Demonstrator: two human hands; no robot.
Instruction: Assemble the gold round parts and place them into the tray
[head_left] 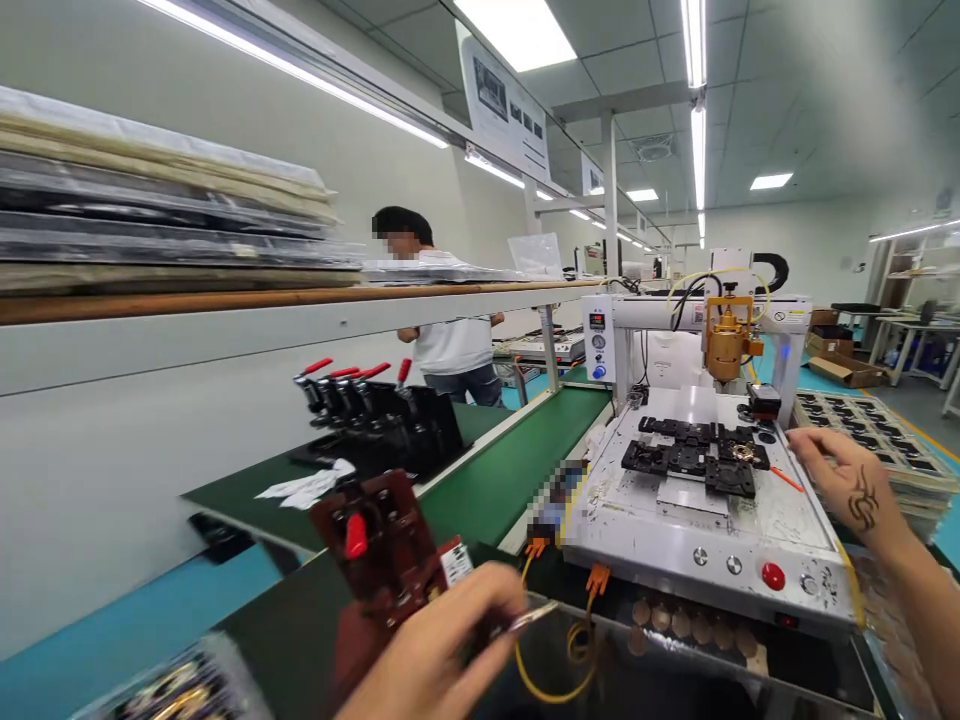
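Observation:
My left hand [454, 635], low in the middle, is closed around slim metal tweezers [534, 616], whose tip points right. Just behind it stands a dark red clamping fixture [390, 545] with a red-tipped lever. My right hand [851, 485] reaches in from the right beside the bed of a white benchtop machine [750, 530]. Its fingers are loosely stretched out, and nothing shows in them. Close to those fingertips are a small black block [763, 400] and an orange-red stick [786, 480]. Black fixture plates [686, 458] lie on the bed, below a brass-coloured head [724, 350].
A green conveyor belt [495, 465] runs left of the machine. Black fixtures with red-handled clamps [375, 405] stand beyond it. Stacked trays of parts [874, 435] are at the right. A shelf [300, 320] crosses the upper left; a person [454, 335] stands behind it.

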